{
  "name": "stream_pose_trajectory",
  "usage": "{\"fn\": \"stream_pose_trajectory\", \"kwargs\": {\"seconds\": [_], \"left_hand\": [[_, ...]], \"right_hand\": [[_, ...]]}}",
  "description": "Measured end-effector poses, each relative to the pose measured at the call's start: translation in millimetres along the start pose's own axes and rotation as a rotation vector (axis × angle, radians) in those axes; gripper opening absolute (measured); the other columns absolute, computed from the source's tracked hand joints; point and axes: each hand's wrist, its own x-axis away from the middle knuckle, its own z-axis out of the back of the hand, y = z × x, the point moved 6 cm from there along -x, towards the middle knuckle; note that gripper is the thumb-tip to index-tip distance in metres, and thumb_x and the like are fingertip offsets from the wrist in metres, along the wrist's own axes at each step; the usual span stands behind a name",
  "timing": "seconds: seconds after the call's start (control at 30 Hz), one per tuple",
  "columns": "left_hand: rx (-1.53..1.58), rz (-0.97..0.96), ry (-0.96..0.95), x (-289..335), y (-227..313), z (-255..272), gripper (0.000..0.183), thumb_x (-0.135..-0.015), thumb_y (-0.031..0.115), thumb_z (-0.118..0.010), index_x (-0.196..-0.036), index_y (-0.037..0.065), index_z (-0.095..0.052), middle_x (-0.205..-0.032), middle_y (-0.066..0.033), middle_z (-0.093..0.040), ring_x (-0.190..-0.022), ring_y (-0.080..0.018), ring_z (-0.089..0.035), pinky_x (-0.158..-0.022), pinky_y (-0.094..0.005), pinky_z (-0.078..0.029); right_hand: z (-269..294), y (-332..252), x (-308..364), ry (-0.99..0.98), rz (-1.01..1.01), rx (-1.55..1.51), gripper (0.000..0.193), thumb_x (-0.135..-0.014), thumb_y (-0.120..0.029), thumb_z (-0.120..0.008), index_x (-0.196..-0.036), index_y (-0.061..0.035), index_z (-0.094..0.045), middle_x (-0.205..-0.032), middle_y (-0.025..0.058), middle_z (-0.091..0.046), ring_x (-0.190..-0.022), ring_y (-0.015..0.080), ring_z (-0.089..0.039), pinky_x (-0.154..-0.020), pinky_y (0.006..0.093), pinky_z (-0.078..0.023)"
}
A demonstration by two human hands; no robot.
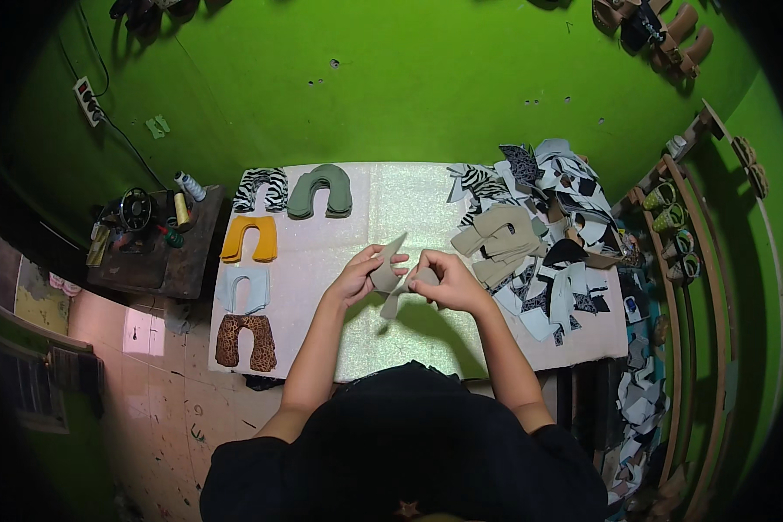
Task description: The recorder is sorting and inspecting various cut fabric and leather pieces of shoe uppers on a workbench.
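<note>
Over the near middle of the table, my left hand [353, 280] pinches a greyish-beige cut material piece [385, 277] between thumb and fingers, one pointed end sticking up. Close beside it, my right hand [452, 284] has its fingers closed on part of the same-coloured material, and a strip hangs down between the hands. Whether both hands grip a single piece, I cannot tell. To the right lies a loose pile of beige cut pieces [494, 246], some U-shaped. Along the left side are U-shaped stacks: zebra print [275, 181], green [303, 205], yellow [235, 244], pale blue [257, 300] and leopard print [228, 344].
A heap of mixed scraps [568, 183] covers the table's [309, 252] right side. At left stands a sewing machine [133, 211] with thread cones [183, 209]. Shoes sit on a wooden rack [703, 304] at right, with more scraps [642, 396] on the floor. A green wall rises behind.
</note>
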Motion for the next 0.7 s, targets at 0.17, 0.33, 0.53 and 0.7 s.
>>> {"fn": "stream_pose_trajectory", "kwargs": {"seconds": [0.17,0.33,0.53,0.7], "left_hand": [[0.005,-0.024,0.055,0,1,2,0.033,-0.089,0.001,-0.036,-0.122,-0.005,-0.035,-0.125,-0.0227,-0.045,-0.112,-0.0276,-0.05,-0.094,-0.0367,-0.043],[0.011,0.005,-0.17,0,-7,-18,0.044,-0.087,0.003,-0.041,-0.129,-0.007,-0.029,-0.123,-0.0191,-0.046,-0.11,-0.0255,-0.051,-0.096,-0.0343,-0.041],[0.167,0.034,-0.278,6,-4,-37,0.058,-0.084,0.022,-0.053,-0.129,-0.007,-0.031,-0.119,-0.0192,-0.049,-0.107,-0.0266,-0.053,-0.095,-0.0363,-0.04],[0.018,0.006,-0.28,12,0,-41,0.059,-0.08,0.017,-0.06,-0.127,-0.005,-0.034,-0.116,-0.019,-0.052,-0.106,-0.0253,-0.055,-0.094,-0.0358,-0.041]], "right_hand": [[-7,-10,2,-0.063,0.088,0.014,0.018,-0.074,-0.006,-0.063,-0.087,-0.0029,-0.051,-0.095,0.008,-0.06,-0.093,0.0087,-0.054,-0.073,0.0261,-0.045],[5,7,-12,0.01,0.083,-0.011,0.02,-0.076,-0.003,-0.062,-0.094,-0.0042,-0.052,-0.073,-0.0023,-0.053,-0.066,0.0044,-0.051,-0.059,0.0185,-0.041],[33,34,-23,0.335,0.076,0.002,0.02,-0.076,-0.009,-0.063,-0.093,-0.0046,-0.053,-0.067,0.002,-0.056,-0.055,0.0057,-0.051,-0.047,0.0209,-0.039],[37,46,-21,0.382,0.008,0.0,0.02,-0.076,-0.011,-0.064,-0.09,-0.0038,-0.053,-0.067,0.0026,-0.057,-0.054,0.006,-0.05,-0.047,0.0213,-0.039]]}}
